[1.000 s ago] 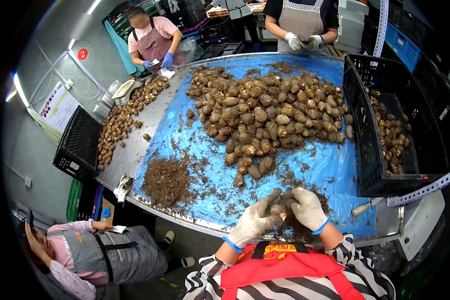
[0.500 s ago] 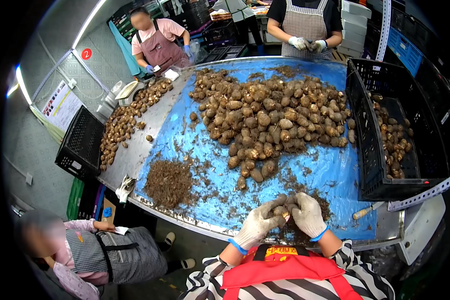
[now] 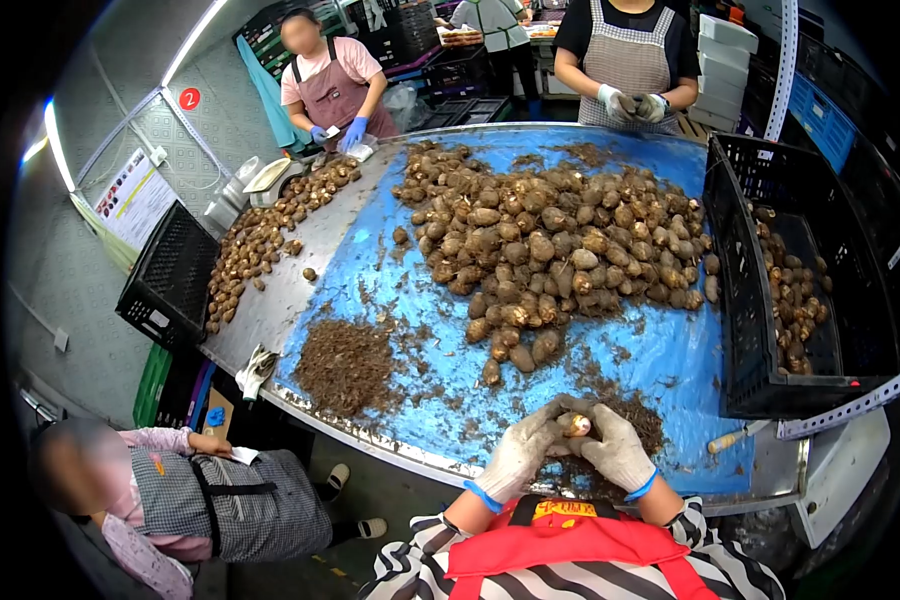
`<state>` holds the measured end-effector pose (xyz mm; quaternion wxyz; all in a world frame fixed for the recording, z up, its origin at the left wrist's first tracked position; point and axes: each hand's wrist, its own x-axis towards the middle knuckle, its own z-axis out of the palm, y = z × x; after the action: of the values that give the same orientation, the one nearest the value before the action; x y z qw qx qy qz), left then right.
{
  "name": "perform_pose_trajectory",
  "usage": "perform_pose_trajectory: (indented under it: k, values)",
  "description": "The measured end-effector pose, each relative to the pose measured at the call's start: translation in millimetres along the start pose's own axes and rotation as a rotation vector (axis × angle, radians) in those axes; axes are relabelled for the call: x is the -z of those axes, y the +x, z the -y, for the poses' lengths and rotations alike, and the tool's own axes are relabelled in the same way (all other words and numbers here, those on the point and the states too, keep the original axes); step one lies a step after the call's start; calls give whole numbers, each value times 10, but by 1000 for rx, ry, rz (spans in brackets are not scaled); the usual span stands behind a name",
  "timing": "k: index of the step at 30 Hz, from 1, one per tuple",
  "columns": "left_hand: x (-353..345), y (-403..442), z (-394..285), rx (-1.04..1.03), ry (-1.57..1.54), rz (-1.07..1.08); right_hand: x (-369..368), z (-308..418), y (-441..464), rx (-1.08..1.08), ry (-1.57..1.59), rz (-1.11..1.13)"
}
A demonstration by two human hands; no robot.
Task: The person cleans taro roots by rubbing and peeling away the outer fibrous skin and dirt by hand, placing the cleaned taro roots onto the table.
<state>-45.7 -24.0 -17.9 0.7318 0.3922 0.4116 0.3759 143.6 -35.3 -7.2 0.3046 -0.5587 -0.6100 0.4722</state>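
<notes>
1. Head view, hands: the left hand (image 3: 520,447) and right hand (image 3: 618,446), both in pale work gloves with blue cuffs, curl inward and grip a brown tuber (image 3: 576,425) between them, its pale end facing up. It is held over the near edge of the table, above scattered dark soil.

2. Head view, table: a metal table (image 3: 270,325) is partly covered by a blue sheet (image 3: 435,425). A large pile of tubers (image 3: 560,235) sits beyond the hands. To its left, nearer the edge, is a heap of brown debris (image 3: 347,367); spare gloves (image 3: 256,372) lie beside that. A wooden-handled tool (image 3: 727,441) rests to the right of the hands, near a black crate (image 3: 745,345) with tubers inside.

3. Head view, writing: a round red sign (image 3: 189,98) on the wall reads "2" in white. Below it hangs a poster (image 3: 135,200) with pictures and a yellow stripe, its words too small to read. The wearer's red apron (image 3: 560,547) bears yellow lettering (image 3: 567,508), possibly Chinese characters, foreshortened past reading.

4. Head view, people: one person in blue gloves (image 3: 354,133) and another in a checked apron (image 3: 625,60) stand across the table; a third person (image 3: 255,505) is at lower left.
</notes>
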Motion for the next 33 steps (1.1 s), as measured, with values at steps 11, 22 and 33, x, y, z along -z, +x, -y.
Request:
perform_pose_trajectory:
  k: [11,22,33]
  values:
    - [328,-37,-18,-21,122,-157,47,42,-66,44,86,-54]
    - [302,4,106,51,196,-75,26,113,-5,178,-193,32]
    - [123,-27,-99,-4,-313,178,28,172,-15,-15,284,-82]
